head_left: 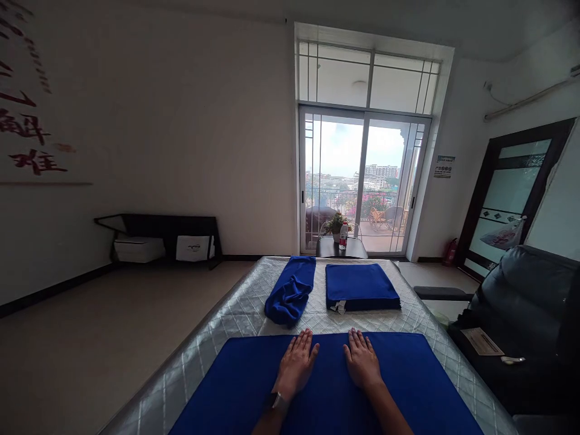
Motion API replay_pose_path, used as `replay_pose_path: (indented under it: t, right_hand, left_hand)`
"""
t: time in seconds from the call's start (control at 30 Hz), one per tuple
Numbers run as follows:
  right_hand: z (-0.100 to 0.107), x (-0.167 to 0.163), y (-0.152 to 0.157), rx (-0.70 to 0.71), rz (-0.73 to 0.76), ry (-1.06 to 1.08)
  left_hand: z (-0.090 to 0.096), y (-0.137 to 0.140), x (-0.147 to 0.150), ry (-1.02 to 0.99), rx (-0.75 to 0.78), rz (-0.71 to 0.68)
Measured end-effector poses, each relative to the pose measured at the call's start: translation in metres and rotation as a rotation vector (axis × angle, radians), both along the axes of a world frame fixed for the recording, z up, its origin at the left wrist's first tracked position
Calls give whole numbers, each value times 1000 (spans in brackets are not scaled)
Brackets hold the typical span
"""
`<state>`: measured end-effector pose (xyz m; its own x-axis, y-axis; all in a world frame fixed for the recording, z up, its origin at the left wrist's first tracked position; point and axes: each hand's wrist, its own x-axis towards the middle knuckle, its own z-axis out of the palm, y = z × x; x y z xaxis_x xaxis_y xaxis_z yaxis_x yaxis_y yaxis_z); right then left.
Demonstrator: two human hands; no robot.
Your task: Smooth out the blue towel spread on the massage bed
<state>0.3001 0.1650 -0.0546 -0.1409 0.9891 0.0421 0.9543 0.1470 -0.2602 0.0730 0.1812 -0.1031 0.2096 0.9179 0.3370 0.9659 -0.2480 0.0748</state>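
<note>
Both hands lie palm down on a spread blue towel (408,386) that covers the near end of a grey quilted table (235,314); left hand (296,362) and right hand (361,360) sit side by side near the towel's far edge, a small gap between them, fingers straight and slightly fanned, gripping nothing. A dark watch (277,402) is on the left wrist. Beyond the hands, further along the table: a loosely bunched blue towel (290,291) on the left and a neatly folded blue towel (360,287) on the right (a white tag shows at its near edge), the two just beside each other, apart from the spread one. Past the table's far end stands a small dark side table (326,248) bearing a potted plant (336,224) and a bottle (343,235). Behind it, a sliding glass door (362,175) opens on a balcony with daylight and distant buildings. Left wall: red lettering (27,139), and a low black shelf (167,235) holding white boxes. Right side: a black leather seat (521,314), a dark framed door (512,193), a red extinguisher (451,252) on the floor in the corner
</note>
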Motion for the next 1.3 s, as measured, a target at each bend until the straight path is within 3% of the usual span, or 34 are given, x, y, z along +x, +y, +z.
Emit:
replay_pose_path:
  t: [0.7, 1.3]
  right_hand:
    - [4, 7, -5, -6, 5, -25]
    - [3, 14, 0, -37, 12, -23]
  left_hand:
    - [7, -2, -10, -22, -82, -37]
    - [11, -6, -19, -21, -62, -48]
